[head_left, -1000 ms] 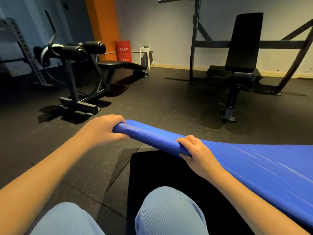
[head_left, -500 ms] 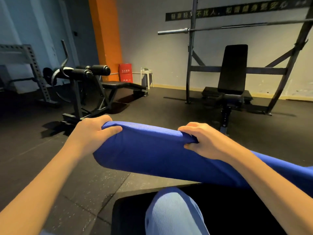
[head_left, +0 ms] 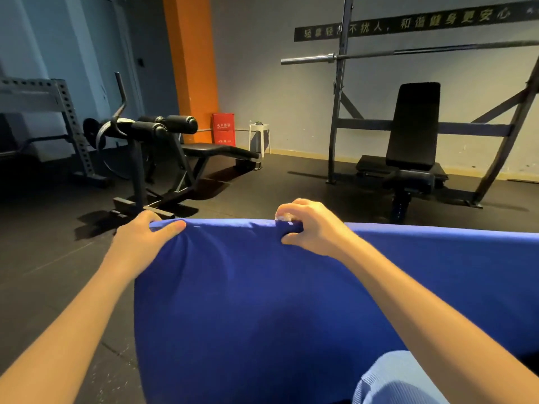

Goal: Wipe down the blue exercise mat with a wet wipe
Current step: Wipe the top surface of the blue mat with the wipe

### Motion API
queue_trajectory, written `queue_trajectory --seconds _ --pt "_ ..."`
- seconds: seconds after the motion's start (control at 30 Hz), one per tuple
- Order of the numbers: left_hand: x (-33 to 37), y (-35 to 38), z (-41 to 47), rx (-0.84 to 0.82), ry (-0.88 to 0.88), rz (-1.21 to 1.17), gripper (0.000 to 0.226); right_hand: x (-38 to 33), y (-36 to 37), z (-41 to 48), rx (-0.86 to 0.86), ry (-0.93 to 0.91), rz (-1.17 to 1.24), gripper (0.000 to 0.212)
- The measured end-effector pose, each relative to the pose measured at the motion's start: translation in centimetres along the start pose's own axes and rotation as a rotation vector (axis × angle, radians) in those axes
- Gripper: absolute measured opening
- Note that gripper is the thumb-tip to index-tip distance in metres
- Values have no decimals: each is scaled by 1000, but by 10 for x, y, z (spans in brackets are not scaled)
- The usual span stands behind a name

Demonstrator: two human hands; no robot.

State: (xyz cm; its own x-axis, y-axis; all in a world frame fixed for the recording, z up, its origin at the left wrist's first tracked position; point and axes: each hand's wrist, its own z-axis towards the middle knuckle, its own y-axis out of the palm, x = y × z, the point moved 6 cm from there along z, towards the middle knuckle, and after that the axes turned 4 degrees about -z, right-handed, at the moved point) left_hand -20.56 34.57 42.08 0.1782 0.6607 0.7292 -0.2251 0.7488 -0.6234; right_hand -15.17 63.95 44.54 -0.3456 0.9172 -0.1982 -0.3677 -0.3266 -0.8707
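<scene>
blue mat point(head_left: 262, 301) cut off at right, fingers of left hand point(head_left: 140, 237) behind it

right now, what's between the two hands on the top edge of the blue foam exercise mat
In the head view, only the bare raised edge of the blue foam exercise mat runs between the left hand and the right hand.

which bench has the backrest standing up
The right bench, under the barbell; the left bench has its pad lying flat.
</scene>
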Motion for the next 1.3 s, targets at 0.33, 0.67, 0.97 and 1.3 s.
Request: queue_trajectory --seconds 0.33,0.67,0.97,1.3 --pt "-46 49 51 80 -97 -334 70 19 39 41 527 -205 -109 10" --pt "-53 108 116 290 40 -102 67 42 104 63 673 -298 -225 14" --pt "-89 213 105 224 398 364 57 75 176 54 649 -172 -178 18" --pt "-127 321 64 -110 576 513 68 122 277 23 524 -108 -144 15"
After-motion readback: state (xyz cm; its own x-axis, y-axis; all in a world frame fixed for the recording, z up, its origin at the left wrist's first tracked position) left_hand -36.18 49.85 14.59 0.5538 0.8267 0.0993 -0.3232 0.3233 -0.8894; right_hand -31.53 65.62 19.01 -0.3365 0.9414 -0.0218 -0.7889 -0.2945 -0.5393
